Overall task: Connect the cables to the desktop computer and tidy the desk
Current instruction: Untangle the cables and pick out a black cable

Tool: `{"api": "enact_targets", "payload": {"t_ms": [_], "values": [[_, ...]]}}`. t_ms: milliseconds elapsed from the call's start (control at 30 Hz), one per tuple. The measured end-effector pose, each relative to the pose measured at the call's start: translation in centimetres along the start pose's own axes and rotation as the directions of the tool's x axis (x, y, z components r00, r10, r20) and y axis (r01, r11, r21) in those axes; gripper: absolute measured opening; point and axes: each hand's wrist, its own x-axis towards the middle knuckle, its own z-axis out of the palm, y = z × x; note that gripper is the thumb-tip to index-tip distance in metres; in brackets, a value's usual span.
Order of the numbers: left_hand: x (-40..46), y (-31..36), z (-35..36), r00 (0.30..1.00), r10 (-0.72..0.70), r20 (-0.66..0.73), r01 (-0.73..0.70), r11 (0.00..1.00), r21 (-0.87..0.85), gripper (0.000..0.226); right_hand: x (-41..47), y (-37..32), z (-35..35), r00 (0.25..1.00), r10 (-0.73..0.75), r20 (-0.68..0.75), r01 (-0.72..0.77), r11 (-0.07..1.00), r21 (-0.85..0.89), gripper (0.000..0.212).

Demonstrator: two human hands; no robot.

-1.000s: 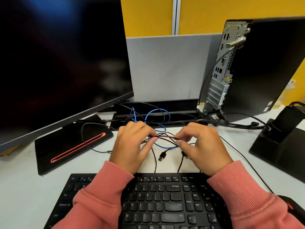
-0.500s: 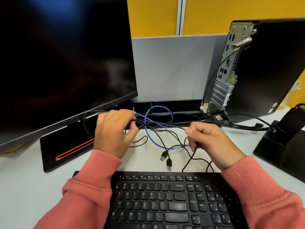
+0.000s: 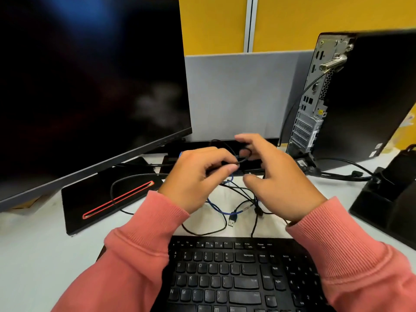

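Untangling cables, we pinch 1 black cable (image 3: 242,159) in the left hand (image 3: 198,176); the right hand (image 3: 276,176), fingers spread, hooks its loop. Next: free the USB plug (image 3: 232,221) for the computer (image 3: 315,97).

A mustard-yellow partition wall (image 3: 216,23) fills the top of the frame, split just right of centre by a narrow vertical strip of pale grey metal (image 3: 249,23). Below it, in the middle of the frame, stands a lower light-grey fabric desk screen (image 3: 243,95), its top edge running level across. A smooth white desk surface (image 3: 33,255) spreads over the lower left and reappears at the right edge. The light is even and soft, with a faint bluish sheen at the upper left and weak shadows on the desk.
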Motion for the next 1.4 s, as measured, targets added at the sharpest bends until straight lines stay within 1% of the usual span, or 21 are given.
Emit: {"api": "enact_targets", "payload": {"t_ms": [67,100,133,200,300,433,500,567,667,700,767,800,867,933,967,1033,1100,1167,1200,1267,1400], "values": [[0.2,0.0,0.2,1.0,0.004,0.02,-0.003,1.0,-0.015,0.005,0.1,-0.5,-0.1,0.994,-0.109,-0.017,0.107,0.991,-0.077,0.037],[0.2,-0.2,0.2,1.0,-0.015,0.027,0.016,0.999,-0.042,0.004,0.1,-0.5,-0.1,0.989,-0.143,-0.025,0.139,0.982,-0.132,0.021],[0.0,-0.2,-0.1,0.998,-0.04,0.045,0.043,0.996,-0.073,0.004,0.1,-0.3,-0.2,0.987,-0.155,-0.026,0.15,0.978,-0.147,0.013],[-0.5,-0.7,-0.7,0.989,-0.101,0.105,0.109,0.991,-0.073,0.009,0.1,0.6,-0.6,0.989,-0.14,-0.051,0.133,0.983,-0.124,0.026],[-1.8,-2.3,-1.7,0.964,-0.209,0.167,0.211,0.978,0.006,0.017,0.0,2.3,-1.7,0.974,-0.058,-0.218,0.024,0.987,-0.156,0.032],[-3.4,-4.4,-3.4,0.944,-0.319,0.089,0.315,0.947,0.059,0.024,-0.4,5.1,-3.6,0.858,0.195,-0.475,-0.273,0.957,-0.099,0.034],[-3.5,-4.8,-4.2,0.933,-0.358,0.033,0.357,0.934,0.029,0.022,-0.7,5.8,-4.4,0.819,0.289,-0.495,-0.376,0.923,-0.083,0.031],[-3.3,-4.5,-4.4,0.935,-0.353,-0.024,0.353,0.936,-0.013,0.019,-0.8,6.4,-4.4,0.82,0.338,-0.461,-0.439,0.889,-0.129,0.026],[-2.6,-3.2,-3.6,0.946,-0.312,-0.092,0.305,0.949,-0.082,0.017,-1.0,5.6,-3.5,0.829,0.366,-0.422,-0.491,0.838,-0.237,0.009],[-2.3,-2.8,-3.3,0.95,-0.293,-0.111,0.282,0.954,-0.104,0.016,-1.1,4.9,-3.3,0.848,0.342,-0.404,-0.465,0.846,-0.26,0.021],[-1.6,-2.3,-2.5,0.964,-0.229,-0.137,0.216,0.971,-0.102,0.014,-1.0,2.7,-2.9,0.912,0.212,-0.351,-0.29,0.939,-0.187,0.044],[-1.2,-2.0,-1.9,0.972,-0.188,-0.138,0.178,0.98,-0.085,0.013,-0.8,1.4,-2.6,0.945,0.114,-0.306,-0.161,0.978,-0.13,0.046],[-0.3,-1.3,-1.0,0.986,-0.104,-0.126,0.1,0.994,-0.04,0.013,-0.5,-0.6,-1.3,0.991,-0.04,-0.124,0.032,0.997,-0.07,0.04],[0.3,-0.6,-0.5,0.992,-0.05,-0.118,0.048,0.999,-0.014,0.015,0.0,-1.5,-0.3,0.999,-0.052,0.015,0.052,0.997,-0.056,0.025],[0.5,-0.4,-0.7,0.993,-0.038,-0.115,0.038,0.999,-0.003,0.016,0.2,-1.6,0.0,0.999,-0.043,0.015,0.044,0.999,-0.028,0.021],[0.6,-0.2,-1.0,0.994,-0.009,-0.111,0.014,0.999,0.041,0.017,0.7,-1.5,-0.1,1.0,-0.004,-0.023,0.007,0.991,0.133,0.028],[0.5,0.2,-1.1,0.997,0.034,-0.068,-0.028,0.995,0.097,0.016,0.9,-1.7,-0.1,0.998,0.05,-0.042,-0.031,0.928,0.372,0.027],[-0.1,0.4,-0.4,0.998,0.064,0.026,-0.066,0.991,0.115,0.014,1.2,-1.8,-0.3,0.987,0.123,-0.108,-0.045,0.839,0.542,0.026],[-0.7,0.3,-0.1,0.997,0.039,0.068,-0.045,0.994,0.096,0.013,1.3,-1.9,-0.7,0.974,0.16,-0.158,-0.033,0.796,0.604,0.028],[-1.8,-0.8,0.1,0.988,-0.091,0.127,0.089,0.996,0.025,0.017,1.6,-1.7,-1.9,0.939,0.224,-0.261,0.02,0.723,0.691,0.032],[-3.2,-4.2,0.1,0.947,-0.25,0.203,0.25,0.968,0.027,0.025,1.5,-0.9,-2.7,0.882,0.344,-0.322,0.033,0.636,0.771,0.029]]}}
